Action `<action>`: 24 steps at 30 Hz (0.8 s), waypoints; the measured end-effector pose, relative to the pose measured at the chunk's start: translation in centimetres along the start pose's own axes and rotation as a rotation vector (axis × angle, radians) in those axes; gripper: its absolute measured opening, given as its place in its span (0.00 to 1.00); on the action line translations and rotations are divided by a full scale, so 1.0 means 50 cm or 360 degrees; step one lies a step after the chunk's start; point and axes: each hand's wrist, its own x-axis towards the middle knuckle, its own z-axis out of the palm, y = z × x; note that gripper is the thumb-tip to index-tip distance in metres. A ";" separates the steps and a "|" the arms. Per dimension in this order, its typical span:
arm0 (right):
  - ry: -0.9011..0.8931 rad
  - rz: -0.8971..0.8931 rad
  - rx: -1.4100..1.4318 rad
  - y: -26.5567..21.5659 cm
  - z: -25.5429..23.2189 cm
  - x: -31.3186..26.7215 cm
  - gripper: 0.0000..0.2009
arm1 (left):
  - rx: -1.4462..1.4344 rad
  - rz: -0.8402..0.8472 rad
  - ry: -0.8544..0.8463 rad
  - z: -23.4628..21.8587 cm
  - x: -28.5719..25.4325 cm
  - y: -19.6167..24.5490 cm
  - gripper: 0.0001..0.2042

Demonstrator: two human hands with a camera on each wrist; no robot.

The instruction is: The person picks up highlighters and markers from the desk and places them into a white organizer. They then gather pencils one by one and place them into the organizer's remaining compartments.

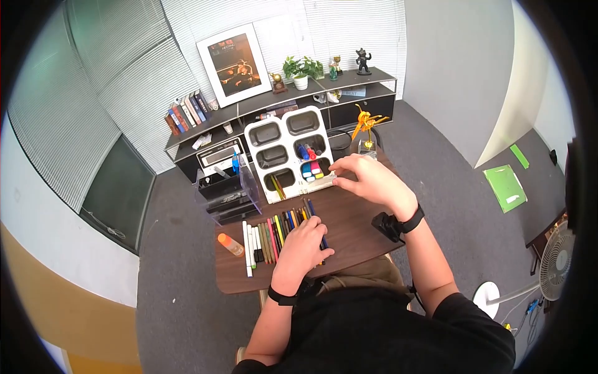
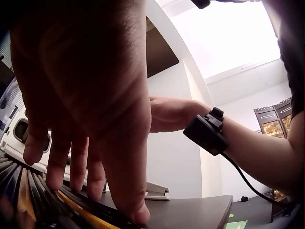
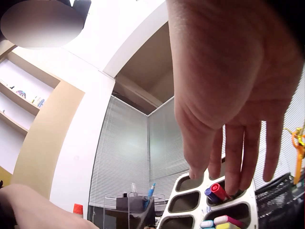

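My left hand (image 1: 302, 246) is over the right end of a row of pens and pencils (image 1: 271, 240) on the brown table. In the left wrist view, its fingers reach down to dark and yellow barrels (image 2: 90, 212). My right hand (image 1: 370, 181) hovers at the lower right corner of a white compartment tray (image 1: 289, 154), thumb and fingers apart, nothing between them. Red and blue markers (image 3: 218, 192) sit in a right-hand compartment, with several highlighters (image 3: 228, 221) in the one below. A few thin pencils (image 1: 278, 187) stand in the lower left compartment.
An orange-capped glue stick (image 1: 230, 245) lies left of the row. A clear desk organizer (image 1: 227, 198) stands left of the tray. Beyond the tray's right side is an orange and yellow item (image 1: 367, 121). A dark shelf (image 1: 249, 112) runs behind the table.
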 end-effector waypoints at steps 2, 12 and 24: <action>0.0003 -0.0002 0.0006 -0.004 -0.004 0.000 0.17 | 0.0011 -0.0016 -0.0007 -0.001 0.001 0.001 0.22; 0.0023 -0.0019 0.0066 -0.015 -0.017 0.002 0.16 | 0.0023 0.0005 -0.0130 -0.006 0.004 0.011 0.20; 0.0008 0.0012 0.0080 -0.024 -0.025 0.003 0.15 | 0.0191 -0.0149 -0.0124 -0.001 -0.009 -0.001 0.27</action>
